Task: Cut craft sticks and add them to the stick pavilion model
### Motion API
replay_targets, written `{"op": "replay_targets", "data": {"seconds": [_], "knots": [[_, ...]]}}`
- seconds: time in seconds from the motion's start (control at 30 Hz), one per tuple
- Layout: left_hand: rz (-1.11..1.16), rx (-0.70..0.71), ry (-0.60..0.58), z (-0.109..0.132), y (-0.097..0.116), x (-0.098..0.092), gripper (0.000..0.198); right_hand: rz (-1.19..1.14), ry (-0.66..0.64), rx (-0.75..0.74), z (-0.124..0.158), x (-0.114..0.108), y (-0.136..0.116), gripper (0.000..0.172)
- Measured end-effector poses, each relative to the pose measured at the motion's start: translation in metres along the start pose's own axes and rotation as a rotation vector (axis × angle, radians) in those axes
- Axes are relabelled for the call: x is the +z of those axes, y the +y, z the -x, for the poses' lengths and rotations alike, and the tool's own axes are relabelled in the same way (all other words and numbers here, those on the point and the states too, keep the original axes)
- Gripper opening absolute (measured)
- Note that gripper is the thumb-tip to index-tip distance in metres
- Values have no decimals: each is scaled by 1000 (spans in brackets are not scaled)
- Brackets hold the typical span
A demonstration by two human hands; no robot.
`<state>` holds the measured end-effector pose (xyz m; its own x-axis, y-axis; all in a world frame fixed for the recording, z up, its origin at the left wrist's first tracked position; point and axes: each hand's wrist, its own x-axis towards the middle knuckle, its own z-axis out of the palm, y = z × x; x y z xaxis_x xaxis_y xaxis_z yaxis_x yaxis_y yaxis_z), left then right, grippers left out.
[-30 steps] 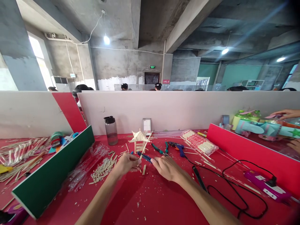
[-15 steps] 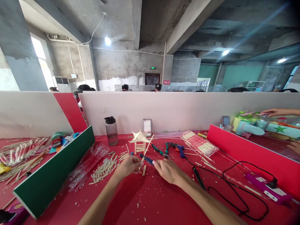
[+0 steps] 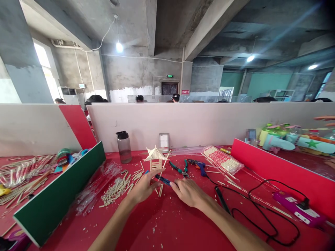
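Observation:
My left hand [image 3: 145, 186] has its fingers closed round the lower part of a thin wooden stick [image 3: 165, 161], which leans up to the right. In my right hand [image 3: 187, 191] is a blue-handled tool [image 3: 164, 179], its far end at the stick beside my left fingers. Just behind stands a small stick-built house with a pointed roof [image 3: 155, 155]. Short stick pieces [image 3: 160, 190] lie below the tool, and a heap of cut pieces [image 3: 116, 190] spreads left of my left hand.
Behind stand a dark bottle [image 3: 124, 148] and a phone [image 3: 164, 142]. Green-handled pliers [image 3: 179, 169], a glue gun [image 3: 200, 167], bagged sticks [image 3: 222, 159] and a purple power strip [image 3: 298, 209] lie rightward. Green [image 3: 60, 193] and red [image 3: 277, 170] dividers flank the table; another person's hand shows far right.
My left fingers have moved up slightly along the stick, nearer the house. The other person's hand at the far right has drawn back from the bottles.

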<state>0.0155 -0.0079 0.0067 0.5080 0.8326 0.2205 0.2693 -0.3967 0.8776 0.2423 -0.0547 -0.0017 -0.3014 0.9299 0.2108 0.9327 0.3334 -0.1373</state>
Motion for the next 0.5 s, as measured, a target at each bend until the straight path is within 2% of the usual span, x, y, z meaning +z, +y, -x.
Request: {"op": "replay_targets", "data": {"seconds": [0.1, 0.5], "knots": [[-18, 66, -77, 1, 6, 0, 39, 13, 1, -17, 1, -2, -4, 64], [65, -2, -96, -1, 0, -7, 40, 46, 4, -57, -1, 2, -9, 62]]}}
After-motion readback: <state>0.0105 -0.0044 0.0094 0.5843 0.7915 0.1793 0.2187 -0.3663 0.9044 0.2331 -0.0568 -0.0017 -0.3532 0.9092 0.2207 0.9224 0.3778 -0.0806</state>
